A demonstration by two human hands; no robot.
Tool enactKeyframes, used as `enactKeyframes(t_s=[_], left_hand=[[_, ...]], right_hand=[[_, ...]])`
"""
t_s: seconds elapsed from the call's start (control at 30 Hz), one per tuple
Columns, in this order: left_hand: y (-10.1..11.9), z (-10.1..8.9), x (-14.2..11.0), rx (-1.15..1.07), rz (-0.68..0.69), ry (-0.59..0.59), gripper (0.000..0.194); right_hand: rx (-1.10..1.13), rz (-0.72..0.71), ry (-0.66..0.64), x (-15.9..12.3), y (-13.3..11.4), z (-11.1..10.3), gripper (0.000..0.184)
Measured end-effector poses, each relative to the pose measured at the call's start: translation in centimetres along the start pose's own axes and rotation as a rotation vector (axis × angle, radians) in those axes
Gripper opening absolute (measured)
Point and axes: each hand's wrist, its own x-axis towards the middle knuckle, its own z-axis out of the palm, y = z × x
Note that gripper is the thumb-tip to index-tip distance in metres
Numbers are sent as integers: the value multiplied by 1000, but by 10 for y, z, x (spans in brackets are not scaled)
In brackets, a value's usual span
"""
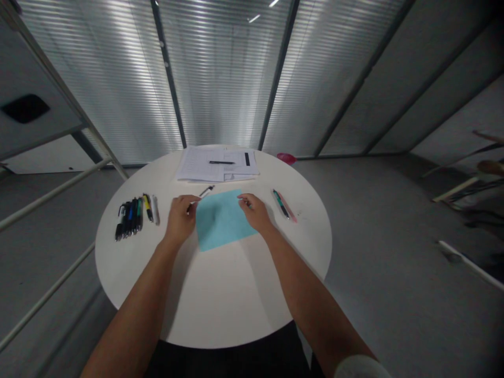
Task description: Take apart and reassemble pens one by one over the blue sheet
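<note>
A light blue sheet of paper [222, 223] lies at a slight slant on the white round table [228, 294], between my two hands. My left hand [182, 216] has its fingers closed at the paper's upper left edge. At the upper right edge, my right hand [255, 212] is curled, thumb and forefinger together on the paper. A pen [207, 191] rests just beyond the sheet, close to my left fingertips. Part of the sheet's right side is hidden under my right hand.
Several pens and markers [129, 218] lie in a row at the left. A green pen [281, 203] and a pink one [289, 207] lie at the right. Stacked papers [200, 165] with a black pen [221, 162] sit at the far edge. A whiteboard frame [59, 186] stands left.
</note>
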Motion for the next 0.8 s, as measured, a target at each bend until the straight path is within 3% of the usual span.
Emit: enactKeyframes(t_s=[0.07, 0.13, 0.37, 0.53, 0.63, 0.8], left_hand=[[13, 12, -4, -97, 84, -145, 21], [18, 18, -6, -157, 107, -216, 21], [19, 20, -7, -208, 1, -285, 20], [15, 23, -7, -235, -48, -203, 23], [9, 23, -5, -315, -203, -127, 27], [2, 24, -2, -609, -442, -110, 28]], right_hand=[[209, 51, -54, -1, -3, 2, 26], [348, 96, -109, -1, -4, 5, 28], [499, 199, -172, 2, 0, 12, 30], [604, 298, -139, 5, 5, 11, 36], [636, 346, -77, 7, 8, 8, 38], [665, 374, -26, 9, 10, 6, 37]])
